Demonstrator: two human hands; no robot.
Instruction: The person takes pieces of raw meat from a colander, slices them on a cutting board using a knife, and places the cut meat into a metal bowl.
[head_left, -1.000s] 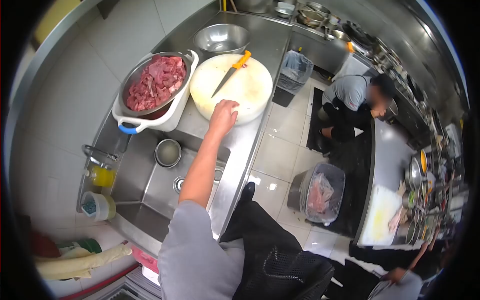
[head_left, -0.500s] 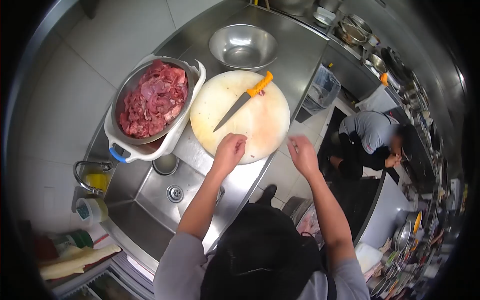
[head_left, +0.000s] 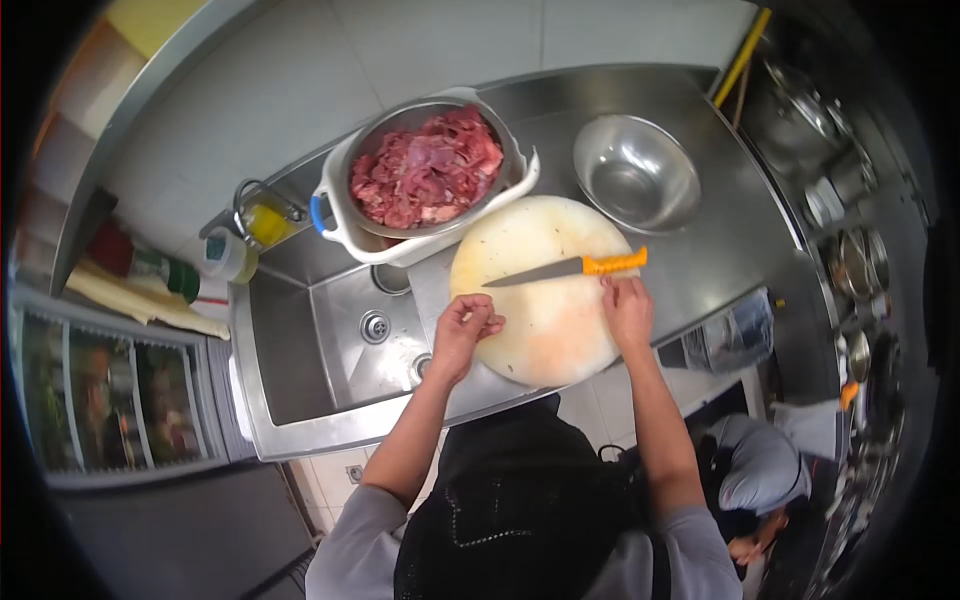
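A round white cutting board (head_left: 545,345) lies on the steel counter. Across it rests a knife (head_left: 560,270), its orange handle to the right and blade pointing left. At the board's left edge is my left hand (head_left: 463,335), its fingers curled together; whether anything small is between them is hidden. My right hand (head_left: 628,310) is at the board's right edge, just below the knife handle, fingers bent, their tips partly hidden. Left of the board, a metal bowl of raw meat (head_left: 430,168) sits in a white tub (head_left: 350,235) with a blue handle grip.
An empty steel bowl (head_left: 637,172) stands behind the board to the right. The sink (head_left: 320,330) is on the left, with a faucet (head_left: 262,203) and yellow bottle. A co-worker (head_left: 755,470) bends over at the lower right, near a lined bin (head_left: 735,335).
The view has turned, so the counter now runs across it. My right hand has come in from beside the counter to the board, near the knife handle. My left hand stays by the board's edge.
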